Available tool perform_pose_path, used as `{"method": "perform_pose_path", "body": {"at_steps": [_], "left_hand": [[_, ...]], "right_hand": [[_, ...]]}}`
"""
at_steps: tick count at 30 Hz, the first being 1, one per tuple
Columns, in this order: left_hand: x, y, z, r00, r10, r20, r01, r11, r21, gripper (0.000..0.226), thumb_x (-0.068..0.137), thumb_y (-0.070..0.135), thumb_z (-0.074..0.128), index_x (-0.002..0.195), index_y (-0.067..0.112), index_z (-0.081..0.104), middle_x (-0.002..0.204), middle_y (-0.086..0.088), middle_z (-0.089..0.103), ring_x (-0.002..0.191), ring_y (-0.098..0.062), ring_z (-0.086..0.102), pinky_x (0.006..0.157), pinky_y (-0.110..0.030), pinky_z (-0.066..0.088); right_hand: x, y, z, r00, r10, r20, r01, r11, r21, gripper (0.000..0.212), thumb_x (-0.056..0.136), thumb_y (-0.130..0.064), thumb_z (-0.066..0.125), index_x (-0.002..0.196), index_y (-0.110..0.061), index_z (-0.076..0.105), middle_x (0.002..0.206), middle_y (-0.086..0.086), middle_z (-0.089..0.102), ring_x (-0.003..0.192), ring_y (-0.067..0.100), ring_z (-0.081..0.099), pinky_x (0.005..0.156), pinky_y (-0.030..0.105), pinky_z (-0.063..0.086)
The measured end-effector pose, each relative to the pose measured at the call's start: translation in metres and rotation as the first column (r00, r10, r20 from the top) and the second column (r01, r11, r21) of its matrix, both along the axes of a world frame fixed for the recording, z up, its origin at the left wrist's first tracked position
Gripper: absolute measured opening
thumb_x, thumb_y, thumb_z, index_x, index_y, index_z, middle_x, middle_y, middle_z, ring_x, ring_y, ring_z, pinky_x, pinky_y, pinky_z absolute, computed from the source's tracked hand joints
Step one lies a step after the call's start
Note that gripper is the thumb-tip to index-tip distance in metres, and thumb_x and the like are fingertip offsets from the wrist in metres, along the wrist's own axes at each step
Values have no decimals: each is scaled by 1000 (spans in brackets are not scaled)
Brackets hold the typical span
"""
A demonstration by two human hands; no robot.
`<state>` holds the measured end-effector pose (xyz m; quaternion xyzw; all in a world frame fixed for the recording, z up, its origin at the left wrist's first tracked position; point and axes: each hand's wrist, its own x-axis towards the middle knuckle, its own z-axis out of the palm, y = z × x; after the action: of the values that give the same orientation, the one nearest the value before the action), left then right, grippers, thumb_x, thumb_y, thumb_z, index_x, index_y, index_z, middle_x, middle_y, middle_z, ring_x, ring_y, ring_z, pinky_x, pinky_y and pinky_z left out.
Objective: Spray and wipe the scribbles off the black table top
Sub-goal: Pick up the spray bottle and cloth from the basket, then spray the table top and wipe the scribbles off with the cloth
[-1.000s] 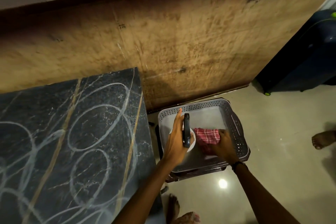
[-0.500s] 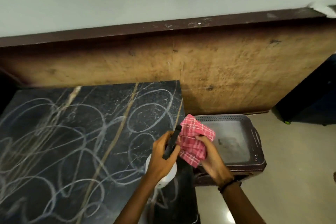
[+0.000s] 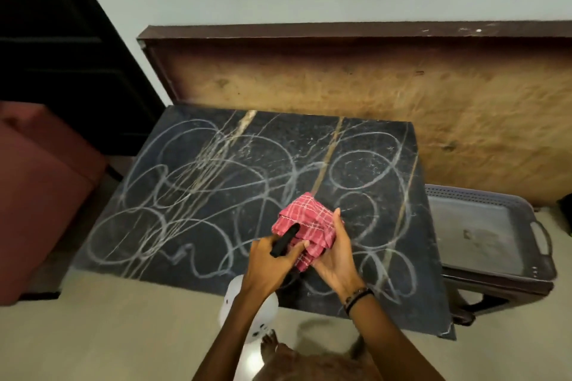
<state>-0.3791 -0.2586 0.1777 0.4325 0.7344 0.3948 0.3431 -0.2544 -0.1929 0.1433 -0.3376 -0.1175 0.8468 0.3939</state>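
Note:
The black table top [image 3: 216, 226] fills the middle of the view and is covered in looping white chalk scribbles [image 3: 192, 182]. My left hand [image 3: 272, 263] grips a spray bottle by its black head [image 3: 284, 240]; the white bottle body [image 3: 238, 300] hangs below my wrist at the table's near edge. My right hand [image 3: 335, 254] holds a bunched red checked cloth [image 3: 306, 223] right against the nozzle, above the table's near right part. The two hands touch each other.
A grey perforated tray [image 3: 483, 195] sits on a dark stool to the right of the table. A wooden board [image 3: 402, 93] leans on the wall behind. A reddish seat [image 3: 37, 195] stands at the left. My bare foot [image 3: 272, 346] shows on the floor below.
Both hands lifted the bottle and the cloth out of the tray and carried them left over the table. The view has swung left, showing the whole table top.

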Motion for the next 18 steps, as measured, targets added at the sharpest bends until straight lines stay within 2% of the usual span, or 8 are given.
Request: {"method": "perform_pose_path", "body": {"at_steps": [2, 4, 7, 9, 11, 13, 15, 18], "left_hand": [[-27, -16, 1, 1000, 1, 7, -1, 1000, -24, 38, 72, 40, 78, 54, 16, 56, 43, 7, 45, 36, -5, 38, 45, -23, 35], [-49, -29, 4, 999, -33, 10, 33, 998, -46, 33, 71, 45, 78, 62, 17, 63, 46, 8, 47, 38, -5, 40, 48, -25, 39], [-73, -49, 8, 996, -72, -46, 68, 995, -77, 32, 69, 53, 75, 72, 23, 67, 56, 6, 47, 55, -26, 50, 55, -25, 41], [-84, -60, 7, 996, -47, -79, 42, 997, -63, 31, 71, 51, 75, 65, 22, 64, 51, 10, 48, 54, -20, 54, 53, -21, 38], [-93, -71, 5, 996, 2, -91, -6, 999, -47, 37, 73, 48, 75, 53, 25, 54, 44, 12, 45, 39, -7, 45, 45, -13, 32], [-102, -81, 2, 996, 39, -86, -43, 998, -41, 41, 73, 48, 75, 50, 26, 49, 40, 11, 42, 35, -4, 42, 41, -10, 28], [-110, -88, 1, 996, 62, -68, -64, 998, -27, 39, 73, 48, 74, 50, 26, 51, 38, 11, 45, 35, -4, 41, 41, -11, 30], [-119, -91, 2, 994, 98, -39, -99, 995, -23, 33, 72, 49, 75, 54, 27, 57, 42, 9, 49, 37, -5, 42, 41, -11, 31]], "right_hand": [[-27, -14, -3, 1000, 13, 10, -13, 1000, -10, 70, 92, -59, 46, 133, -3, 53, 135, 25, 54, 127, 40, 51, 112, 56, 34], [-49, -24, -4, 999, 16, 32, -16, 1000, -8, 69, 91, -59, 47, 131, -3, 55, 133, 25, 56, 126, 41, 51, 112, 57, 33], [-79, -38, -4, 996, 46, 80, -46, 999, 4, 68, 90, -58, 48, 131, -5, 56, 130, 22, 60, 121, 37, 57, 108, 54, 40], [-93, -45, -3, 993, 83, 89, -83, 997, 0, 67, 90, -59, 47, 131, -6, 57, 129, 21, 61, 121, 36, 57, 107, 52, 41], [-106, -51, -3, 988, 114, 104, -114, 993, -3, 65, 91, -57, 48, 130, -6, 58, 129, 20, 62, 122, 35, 57, 107, 51, 41], [-116, -56, -5, 985, 134, 110, -134, 991, -8, 59, 92, -52, 50, 128, -6, 59, 126, 19, 63, 120, 35, 58, 105, 51, 44], [-124, -58, -6, 981, 160, 110, -160, 987, -13, 50, 93, -43, 53, 125, -6, 62, 123, 18, 66, 114, 33, 63, 95, 46, 52], [-132, -56, -5, 965, 237, 113, -238, 971, -9, 28, 90, -24, 59, 109, -8, 72, 103, 14, 73, 86, 24, 72, 65, 32, 59]]}}
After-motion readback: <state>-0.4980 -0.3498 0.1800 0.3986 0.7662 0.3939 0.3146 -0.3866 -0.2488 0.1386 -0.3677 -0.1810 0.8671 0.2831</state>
